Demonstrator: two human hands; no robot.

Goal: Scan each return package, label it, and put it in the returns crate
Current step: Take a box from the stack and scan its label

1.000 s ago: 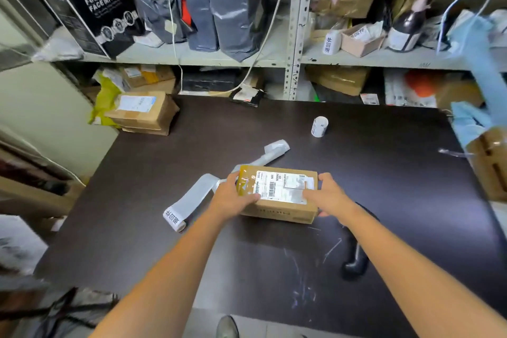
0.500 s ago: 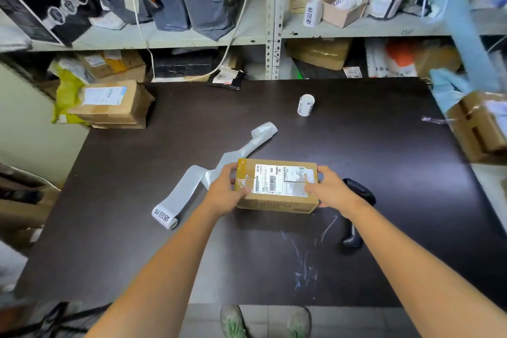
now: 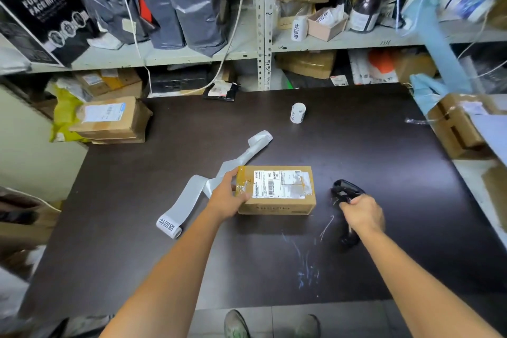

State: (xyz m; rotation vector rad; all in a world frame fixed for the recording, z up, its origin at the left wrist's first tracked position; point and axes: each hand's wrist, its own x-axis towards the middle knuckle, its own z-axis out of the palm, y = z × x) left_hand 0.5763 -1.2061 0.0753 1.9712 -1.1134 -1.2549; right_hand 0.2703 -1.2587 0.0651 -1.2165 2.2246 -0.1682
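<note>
On the dark table [image 3: 384, 159], a taped cardboard package [image 3: 277, 189] was gripped by the left hand [image 3: 225, 195] and a black handheld scanner [image 3: 344, 189] to its right by the right hand [image 3: 363, 214].

Bare forearms [image 3: 175, 263], grey-green sneakers [image 3: 235, 324]

Black printed carton [image 3: 41, 8], shelf at 10 o'clock: "FULL FACE MASK" in white. White label roll [image 3: 299, 28], shelf at 12 o'clock: "退回件". Small white table roll [image 3: 298, 113], 12 o'clock of the package: same characters. Curled end of unrolled white label strip [image 3: 169, 227], 8 o'clock: "退回件", upside down. Brown cardboard package [image 3: 274, 207], centre: white shipping label [image 3: 274, 185] reading "MX", "MXRC 03", barcode; finer print illegible.
</note>
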